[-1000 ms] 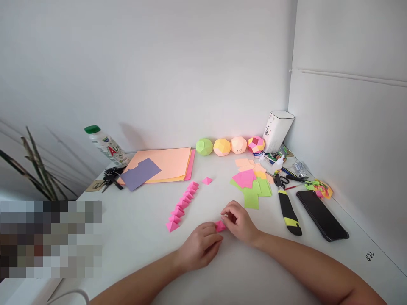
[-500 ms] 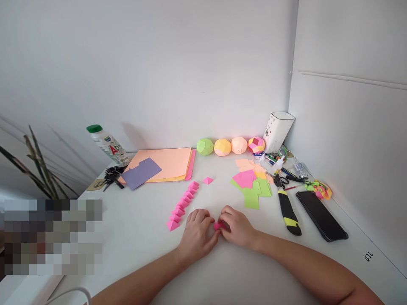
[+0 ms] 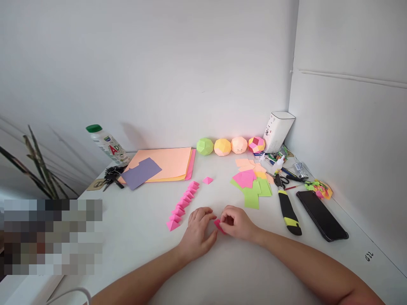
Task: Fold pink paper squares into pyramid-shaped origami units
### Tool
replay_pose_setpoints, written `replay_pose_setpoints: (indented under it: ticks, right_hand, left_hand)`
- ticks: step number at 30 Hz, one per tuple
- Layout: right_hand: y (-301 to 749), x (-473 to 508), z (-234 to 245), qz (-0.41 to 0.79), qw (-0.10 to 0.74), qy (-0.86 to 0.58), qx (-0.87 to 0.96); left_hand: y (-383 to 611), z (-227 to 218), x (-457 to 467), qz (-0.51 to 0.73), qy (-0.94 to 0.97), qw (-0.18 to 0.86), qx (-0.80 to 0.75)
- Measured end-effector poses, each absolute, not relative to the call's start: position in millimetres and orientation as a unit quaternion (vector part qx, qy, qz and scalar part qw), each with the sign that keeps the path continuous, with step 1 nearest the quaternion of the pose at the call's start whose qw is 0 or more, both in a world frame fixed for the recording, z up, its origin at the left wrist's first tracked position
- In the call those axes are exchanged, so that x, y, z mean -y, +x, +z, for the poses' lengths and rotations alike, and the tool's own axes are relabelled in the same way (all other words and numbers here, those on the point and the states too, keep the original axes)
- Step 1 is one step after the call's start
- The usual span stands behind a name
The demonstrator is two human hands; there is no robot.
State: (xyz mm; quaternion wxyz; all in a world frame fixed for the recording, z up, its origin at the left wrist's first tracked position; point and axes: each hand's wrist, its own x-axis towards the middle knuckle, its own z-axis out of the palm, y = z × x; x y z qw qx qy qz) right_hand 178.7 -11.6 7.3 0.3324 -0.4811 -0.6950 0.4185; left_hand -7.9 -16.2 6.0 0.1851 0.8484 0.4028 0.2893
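Between finger and thumb my right hand (image 3: 239, 222) pinches a small folded piece of pink paper (image 3: 218, 225) just above the table. My left hand (image 3: 199, 228) lies at its left with thumb and fingers apart, near the paper but not gripping it. Beyond my left hand runs a slanting row of pink folded paper pyramids (image 3: 179, 208). One more pink pyramid (image 3: 207, 180) sits apart near the row's far end. Part of the held paper is hidden by my right fingers.
Paper balls (image 3: 222, 147) line the wall. Coloured paper cut-outs (image 3: 251, 199), scissors (image 3: 281, 181), a black-and-yellow cutter (image 3: 288, 214) and a phone (image 3: 321, 216) lie right. Stacked paper sheets (image 3: 165, 161), a purple card (image 3: 141, 173), keys (image 3: 113, 173) and a bottle (image 3: 110, 146) are left.
My left thumb and fingers have opened and drawn slightly away from the pink paper. My right fingers have shifted on it, and more of its surface shows.
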Motion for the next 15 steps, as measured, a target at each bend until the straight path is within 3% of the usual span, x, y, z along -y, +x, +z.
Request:
replay_pose_setpoints:
  ticks: [6,15]
  right_hand:
    - [184,9,12,0.573,0.377,-0.458,0.565]
    - [184,13,4,0.565,0.363,-0.430,0.603]
  left_hand:
    - [-9,6,12,0.289,0.834,0.252,-0.398]
    - [-7,17,9,0.307,0.766,0.382,-0.417]
